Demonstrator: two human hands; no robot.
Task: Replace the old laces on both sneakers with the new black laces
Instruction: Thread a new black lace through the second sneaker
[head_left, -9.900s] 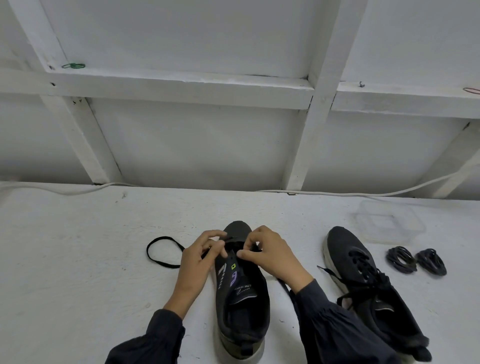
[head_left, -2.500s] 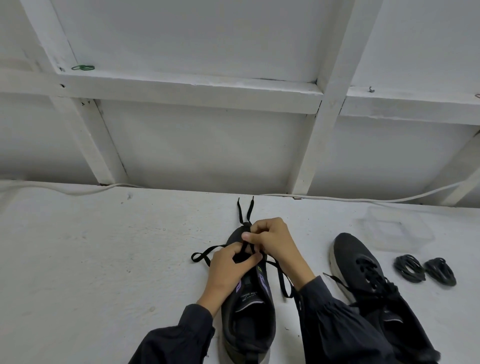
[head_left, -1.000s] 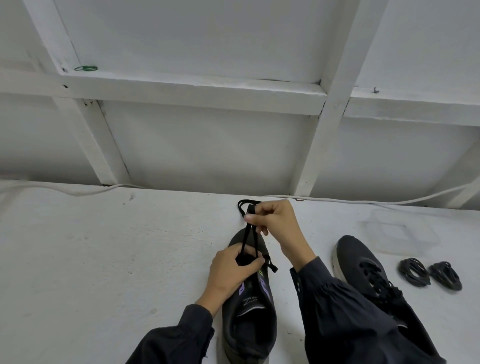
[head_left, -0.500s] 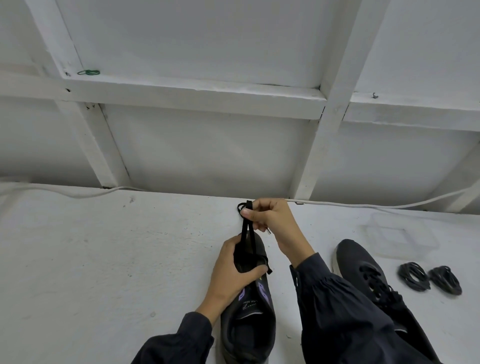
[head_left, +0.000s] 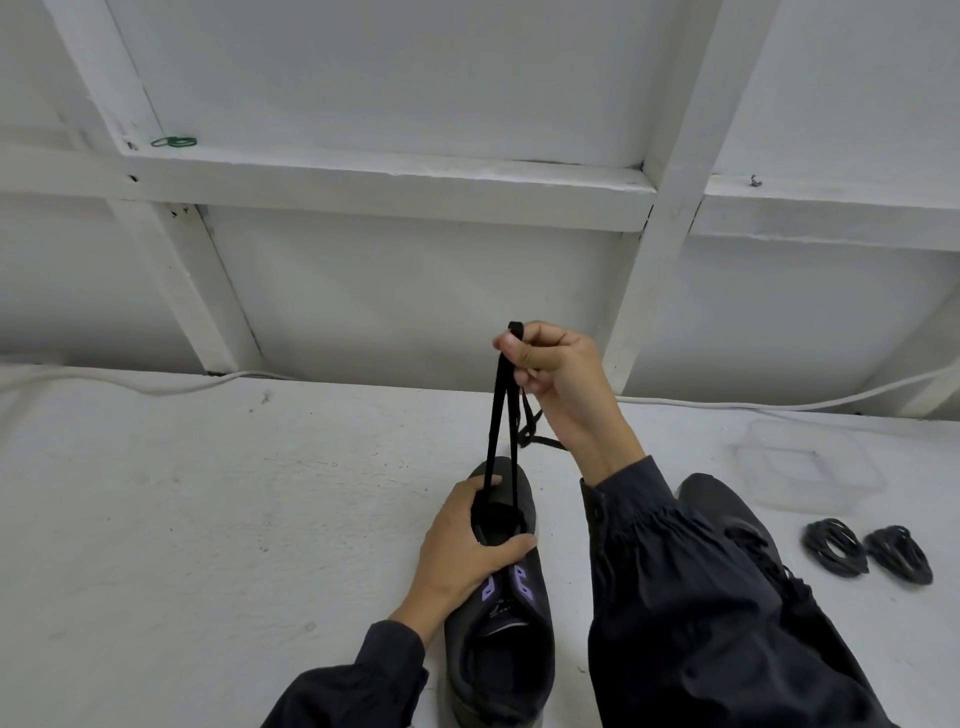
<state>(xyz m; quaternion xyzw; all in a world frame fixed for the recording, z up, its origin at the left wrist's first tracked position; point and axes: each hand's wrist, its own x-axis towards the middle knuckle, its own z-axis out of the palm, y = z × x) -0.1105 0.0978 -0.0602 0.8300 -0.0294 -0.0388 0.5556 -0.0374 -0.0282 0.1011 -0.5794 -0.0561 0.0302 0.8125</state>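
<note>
From the sneaker (head_left: 501, 654), lower centre on the tabletop (head_left: 208, 519), the black lace (head_left: 492, 426) runs in two strands almost straight up to the right hand (head_left: 563, 384), whose fingers (head_left: 519, 354) pinch its top. The left hand (head_left: 462, 556), nearer the eyelets, grips the sneaker's front.

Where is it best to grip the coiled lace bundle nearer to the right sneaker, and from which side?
Pinch the coiled lace bundle across its left rim, coming from above. It lies flat on the table with an open middle, so a finger probably fits inside the ring; the second bundle crowds its right side.
</note>
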